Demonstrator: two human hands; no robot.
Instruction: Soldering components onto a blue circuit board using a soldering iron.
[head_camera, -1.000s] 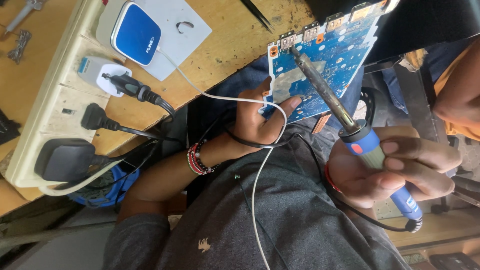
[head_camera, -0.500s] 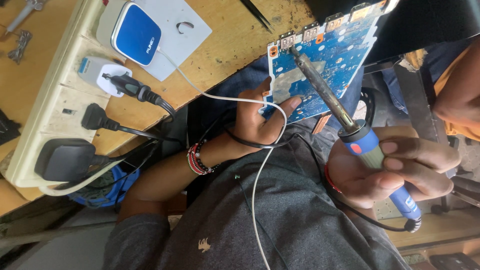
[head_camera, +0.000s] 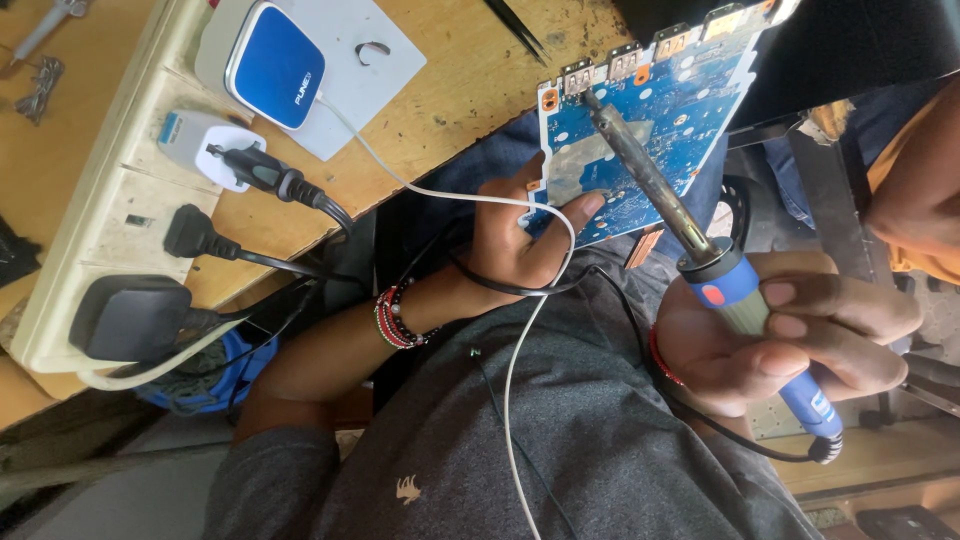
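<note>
- Circuit board (head_camera: 655, 130): blue, with a row of metal ports along its upper edge and a dull silver patch near the middle. It sits tilted over the person's lap, just off the edge of the wooden workbench (head_camera: 450, 90), propped from below by the left hand.
- Soldering iron (head_camera: 700, 250): long dark metal shaft and a blue handle with a red dot. The tip lies on the board's upper left part, near the ports; the shaft runs diagonally across the board down to the right hand.
- Right hand (head_camera: 790, 340): fingers wrapped firmly round the blue handle, thumb along the grip.
- Left hand (head_camera: 520, 245): grips the board's lower left edge, with the thumb lying on its face. A beaded wristband (head_camera: 395, 315) in red, black and white circles the wrist.
- White cable (head_camera: 520, 330): runs from the blue and white charger box (head_camera: 270, 65) on the bench, loops over the left hand and drops across the grey shirt (head_camera: 520, 440).
- Black cord (head_camera: 740, 440): leaves the rear of the iron's handle and curves under the right hand.
- Power strip (head_camera: 100, 200): cream-coloured, on the bench at left, holding a white adapter (head_camera: 195, 145) with a black plug, a second black plug (head_camera: 190, 232) and a bulky black plug (head_camera: 130, 315).
- Tweezers (head_camera: 520, 30): dark, lying on the bench near the top.
</note>
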